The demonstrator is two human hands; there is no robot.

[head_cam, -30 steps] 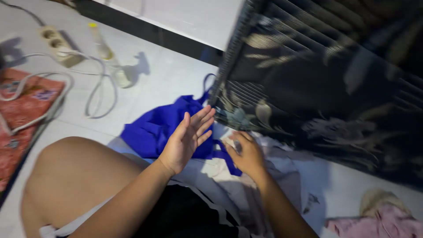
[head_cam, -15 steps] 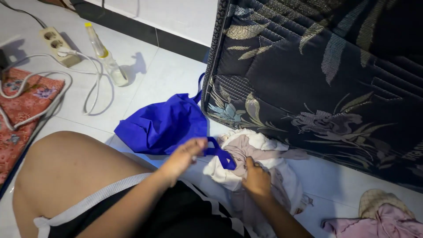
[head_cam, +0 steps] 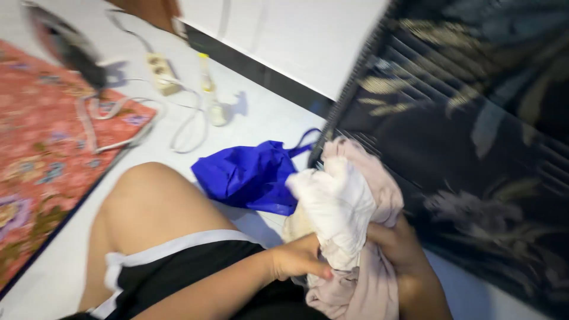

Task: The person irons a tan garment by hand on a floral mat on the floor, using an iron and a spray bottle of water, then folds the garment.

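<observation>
Both hands — the left hand (head_cam: 299, 261) and the right hand (head_cam: 398, 243) — clutch a bundle of pale clothes (head_cam: 347, 207), fingers closed on the fabric. A blue bag (head_cam: 249, 175) lies just beside it, against the dark floral mattress (head_cam: 474, 118).

- You are in a home, in a room where someone sleeps.
- You sit on a white tile floor (head_cam: 267, 115), with your bare knee up.
- A big dark mattress (head_cam: 474, 136) with a flower pattern stands on its edge just beside you.
- A red rug (head_cam: 41, 154) with flowers lies flat on the floor.
- A power strip (head_cam: 161, 72) with white cords sits near the wall, with a small bottle (head_cam: 210, 89) next to it.
- A blue cloth bag (head_cam: 249, 175) lies on the floor, and you hold a bundle of soft clothes (head_cam: 349, 207).
</observation>
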